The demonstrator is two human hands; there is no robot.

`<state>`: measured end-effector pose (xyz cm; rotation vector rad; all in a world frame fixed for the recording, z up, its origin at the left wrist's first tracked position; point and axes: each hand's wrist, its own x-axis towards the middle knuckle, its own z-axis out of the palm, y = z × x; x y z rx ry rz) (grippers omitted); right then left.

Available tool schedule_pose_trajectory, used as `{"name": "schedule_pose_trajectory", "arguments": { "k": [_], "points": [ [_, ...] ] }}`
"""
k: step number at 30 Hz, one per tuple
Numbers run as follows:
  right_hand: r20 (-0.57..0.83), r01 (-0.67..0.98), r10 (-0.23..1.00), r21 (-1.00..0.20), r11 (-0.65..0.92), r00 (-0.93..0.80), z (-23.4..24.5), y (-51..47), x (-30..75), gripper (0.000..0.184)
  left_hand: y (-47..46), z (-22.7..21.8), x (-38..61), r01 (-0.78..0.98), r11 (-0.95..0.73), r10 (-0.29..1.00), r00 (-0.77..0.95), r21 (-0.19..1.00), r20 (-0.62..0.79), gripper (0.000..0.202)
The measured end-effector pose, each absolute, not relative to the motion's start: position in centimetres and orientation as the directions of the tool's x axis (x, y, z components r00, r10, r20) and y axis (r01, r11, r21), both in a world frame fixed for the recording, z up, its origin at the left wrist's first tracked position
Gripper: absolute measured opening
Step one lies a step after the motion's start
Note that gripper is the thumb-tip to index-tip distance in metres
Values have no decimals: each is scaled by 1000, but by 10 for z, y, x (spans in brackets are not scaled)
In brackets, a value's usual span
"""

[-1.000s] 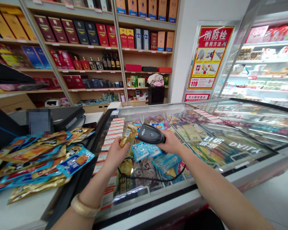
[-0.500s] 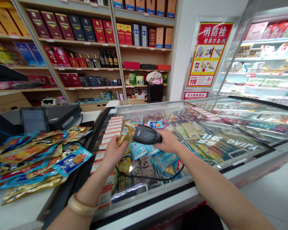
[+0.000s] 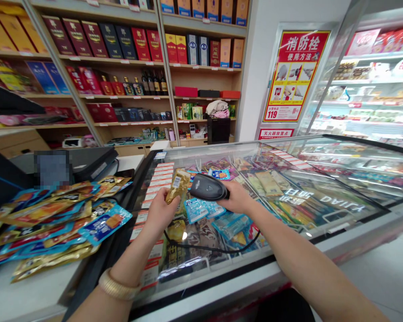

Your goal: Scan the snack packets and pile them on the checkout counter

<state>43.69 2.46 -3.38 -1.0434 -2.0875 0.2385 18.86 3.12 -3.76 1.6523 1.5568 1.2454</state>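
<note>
My left hand (image 3: 163, 206) is closed on a gold snack packet (image 3: 178, 182), held up with its white barcode label showing. In my right hand (image 3: 237, 197) is a black barcode scanner (image 3: 208, 187), its head turned toward the packet and close beside it. The scanner's black cable (image 3: 208, 247) loops over the freezer's glass top. Below the scanner several blue snack packets (image 3: 196, 210) lie on the glass, and another blue packet (image 3: 219, 174) is behind it.
A heap of gold and blue packets (image 3: 53, 219) covers the white counter (image 3: 36, 293) at left, beside dark checkout equipment (image 3: 94, 163). The glass-topped freezer (image 3: 309, 188) extends to the right. Shelves of boxes and bottles (image 3: 137, 58) stand behind.
The whole view has shifted slightly, so things sit a little further right. Both hands keep hold of the packet and scanner, with almost the same placement between them.
</note>
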Motion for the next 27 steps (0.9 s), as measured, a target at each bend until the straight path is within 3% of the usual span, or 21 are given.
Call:
{"name": "schedule_pose_trajectory", "arguments": {
  "k": [4, 9, 13, 16, 20, 27],
  "points": [
    [557, 610, 758, -483, 628, -340, -36, 27, 440, 23, 34, -25, 173, 624, -230, 916, -121, 747, 383, 20],
    [540, 655, 784, -479, 585, -305, -37, 29, 444, 22, 33, 8, 134, 933, -15, 873, -163, 359, 459, 26],
    [542, 653, 782, -478, 587, -307, -37, 30, 444, 20, 30, 13, 100, 999, -3, 873, -23, 53, 487, 45],
    [548, 649, 780, -481, 589, -302, -38, 30, 445, 20, 30, 4, 80, 997, -19, 895, 49, -72, 444, 52],
    [565, 619, 769, -499, 606, -297, -38, 33, 447, 27, 33, -6, 69, 991, -2, 923, 55, -137, 382, 46],
    [560, 644, 783, -499, 580, -271, -39, 35, 450, 25, 39, -11, 69, 999, 23, 956, -14, -28, 294, 32]
  ]
}}
